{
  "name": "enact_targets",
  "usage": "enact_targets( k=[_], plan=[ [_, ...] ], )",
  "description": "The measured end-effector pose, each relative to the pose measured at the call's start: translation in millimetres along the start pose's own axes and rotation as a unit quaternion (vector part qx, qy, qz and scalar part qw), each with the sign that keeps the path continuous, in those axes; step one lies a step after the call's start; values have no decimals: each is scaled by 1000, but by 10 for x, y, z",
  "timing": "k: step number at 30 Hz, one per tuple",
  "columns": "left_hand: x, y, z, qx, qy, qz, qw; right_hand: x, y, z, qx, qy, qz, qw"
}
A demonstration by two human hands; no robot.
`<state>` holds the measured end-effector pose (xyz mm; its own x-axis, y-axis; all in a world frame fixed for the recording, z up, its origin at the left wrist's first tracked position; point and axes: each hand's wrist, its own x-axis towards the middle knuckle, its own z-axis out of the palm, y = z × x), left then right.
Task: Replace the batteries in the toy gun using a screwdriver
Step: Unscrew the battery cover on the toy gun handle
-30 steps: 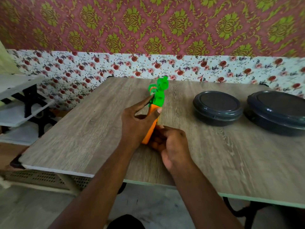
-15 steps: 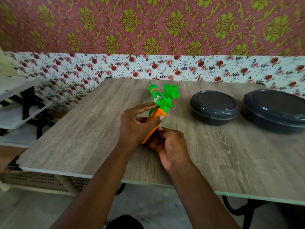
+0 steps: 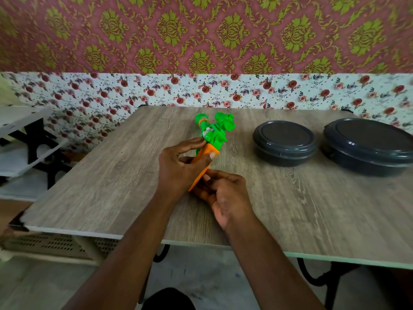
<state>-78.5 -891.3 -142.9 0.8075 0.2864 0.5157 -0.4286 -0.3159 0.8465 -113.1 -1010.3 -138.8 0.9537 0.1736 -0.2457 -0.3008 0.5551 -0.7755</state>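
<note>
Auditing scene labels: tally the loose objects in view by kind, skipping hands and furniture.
Toy gun, green and orange: 1
Dark round lidded containers: 2
Total: 3

A grey wood-grain table [image 3: 111, 186] spans mid-frame, with a smaller dark lidded round container [image 3: 285, 143] and a larger one [image 3: 368, 146] at right.

toy gun [image 3: 215, 135] grip partly hidden by hands [image 3: 178, 168], right container [image 3: 368, 151] cut by edge
</note>
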Motion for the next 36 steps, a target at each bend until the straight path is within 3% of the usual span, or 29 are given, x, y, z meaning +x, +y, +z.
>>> enact_targets(
  k=[8, 18, 29, 36],
  plan=[
    [21, 95, 34, 52, -15, 2, 999, -11, -33, 17, 39, 11, 12, 999],
    [120, 244, 38, 141, -58, 72, 986, -31, -89, 8, 127, 5, 59, 990],
    [149, 279, 10, 140, -54, 77, 986, -81, -127, 23, 129, -78, 74, 986],
    [214, 305, 0, 116, -39, 76, 989, -8, -80, 35, 144, -5, 82, 986]
  ],
)
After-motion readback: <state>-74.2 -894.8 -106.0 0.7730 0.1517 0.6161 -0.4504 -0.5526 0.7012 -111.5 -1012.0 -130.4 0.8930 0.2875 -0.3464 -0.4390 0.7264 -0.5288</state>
